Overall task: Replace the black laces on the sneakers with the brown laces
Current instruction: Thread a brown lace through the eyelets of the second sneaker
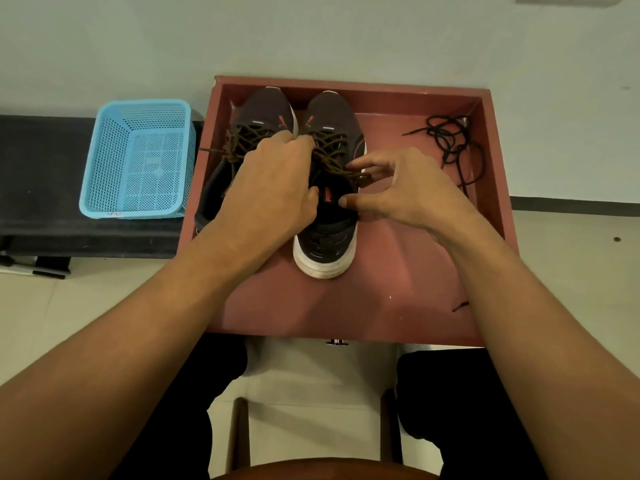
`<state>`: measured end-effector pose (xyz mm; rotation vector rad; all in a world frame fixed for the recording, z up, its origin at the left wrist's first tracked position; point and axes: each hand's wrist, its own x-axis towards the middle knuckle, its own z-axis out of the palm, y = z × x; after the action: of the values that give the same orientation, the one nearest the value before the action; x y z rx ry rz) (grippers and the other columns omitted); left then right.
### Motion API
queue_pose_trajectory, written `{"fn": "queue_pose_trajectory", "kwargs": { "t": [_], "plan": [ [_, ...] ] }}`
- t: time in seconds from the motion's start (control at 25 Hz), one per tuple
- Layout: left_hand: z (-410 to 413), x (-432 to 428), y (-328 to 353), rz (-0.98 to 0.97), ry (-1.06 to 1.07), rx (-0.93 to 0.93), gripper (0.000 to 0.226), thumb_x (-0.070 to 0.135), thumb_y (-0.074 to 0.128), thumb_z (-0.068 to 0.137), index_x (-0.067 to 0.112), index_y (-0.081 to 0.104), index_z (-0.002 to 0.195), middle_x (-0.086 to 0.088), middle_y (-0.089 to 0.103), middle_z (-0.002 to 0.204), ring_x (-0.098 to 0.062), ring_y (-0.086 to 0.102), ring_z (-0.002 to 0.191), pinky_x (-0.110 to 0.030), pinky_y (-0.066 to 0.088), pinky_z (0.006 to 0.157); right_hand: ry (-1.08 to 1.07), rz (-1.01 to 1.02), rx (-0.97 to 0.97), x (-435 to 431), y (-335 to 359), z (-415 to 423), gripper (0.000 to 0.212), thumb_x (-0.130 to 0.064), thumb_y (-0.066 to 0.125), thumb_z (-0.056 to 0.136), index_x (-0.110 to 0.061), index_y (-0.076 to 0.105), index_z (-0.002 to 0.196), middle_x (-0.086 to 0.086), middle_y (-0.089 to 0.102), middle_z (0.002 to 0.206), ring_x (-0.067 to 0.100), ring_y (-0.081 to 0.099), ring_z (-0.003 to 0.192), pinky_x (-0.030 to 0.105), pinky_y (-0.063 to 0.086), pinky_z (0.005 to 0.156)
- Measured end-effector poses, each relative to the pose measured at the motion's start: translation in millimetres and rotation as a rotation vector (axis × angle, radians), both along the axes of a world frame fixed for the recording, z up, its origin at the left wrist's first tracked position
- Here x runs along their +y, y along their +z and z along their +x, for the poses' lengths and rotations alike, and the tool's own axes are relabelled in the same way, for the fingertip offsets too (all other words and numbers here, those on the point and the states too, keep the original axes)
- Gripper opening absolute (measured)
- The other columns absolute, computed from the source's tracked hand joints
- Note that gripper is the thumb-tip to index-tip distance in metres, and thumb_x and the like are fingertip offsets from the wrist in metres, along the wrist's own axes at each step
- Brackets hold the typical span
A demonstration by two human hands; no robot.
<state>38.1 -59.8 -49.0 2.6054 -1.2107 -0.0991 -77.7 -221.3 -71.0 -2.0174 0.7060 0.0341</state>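
Note:
Two dark sneakers stand side by side in a red tray (pixel 398 289), toes pointing away from me. The left sneaker (pixel 263 112) carries a brown lace (pixel 225 152) whose end trails off to the left. The right sneaker (pixel 329 244) is also threaded with a brown lace (pixel 341 168). My left hand (pixel 273 188) lies over the tongue of the right sneaker, its fingers curled down into the lacing. My right hand (pixel 405 188) pinches the brown lace end beside the shoe's upper eyelets. The removed black laces (pixel 450 143) lie tangled at the tray's right.
A light blue perforated basket (pixel 138 161) sits on a black bench (pixel 41 188) left of the tray. A short black lace end (pixel 460 305) pokes out by my right forearm. A pale wall is behind, tiled floor and my knees below.

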Motion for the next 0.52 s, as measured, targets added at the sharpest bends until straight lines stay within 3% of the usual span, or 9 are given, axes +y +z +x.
{"fn": "queue_pose_trajectory", "kwargs": {
  "t": [0.08,0.24,0.52],
  "plan": [
    [-1,0,0,0.022,0.002,-0.021,0.05,0.019,0.074,0.093,0.01,0.057,0.139,-0.011,0.057,0.137,-0.031,0.059,0.122,-0.04,0.05,0.102,0.002,-0.028,0.004,4,-1,4,0.053,-0.038,0.094,0.074,-0.037,0.075,0.124,-0.008,0.076,0.109,0.008,0.077,0.082,0.039,0.064,0.086],
    [5,3,-2,0.048,-0.021,-0.073,0.044,0.013,0.074,0.092,0.007,0.06,0.133,-0.013,0.058,0.132,-0.031,0.059,0.117,-0.04,0.05,0.1,0.02,-0.075,-0.003,12,-3,9,0.053,-0.044,0.092,0.075,-0.038,0.075,0.124,-0.011,0.076,0.108,0.004,0.075,0.088,0.037,0.064,0.087],
    [6,4,2,0.037,-0.068,-0.147,0.053,0.026,0.07,0.092,0.017,0.057,0.143,-0.007,0.06,0.14,-0.03,0.049,0.135,-0.052,0.04,0.112,0.06,-0.085,0.015,10,-2,8,0.051,-0.051,0.091,0.074,-0.04,0.075,0.122,-0.01,0.077,0.11,0.008,0.076,0.087,0.041,0.063,0.089]
  ]
}}
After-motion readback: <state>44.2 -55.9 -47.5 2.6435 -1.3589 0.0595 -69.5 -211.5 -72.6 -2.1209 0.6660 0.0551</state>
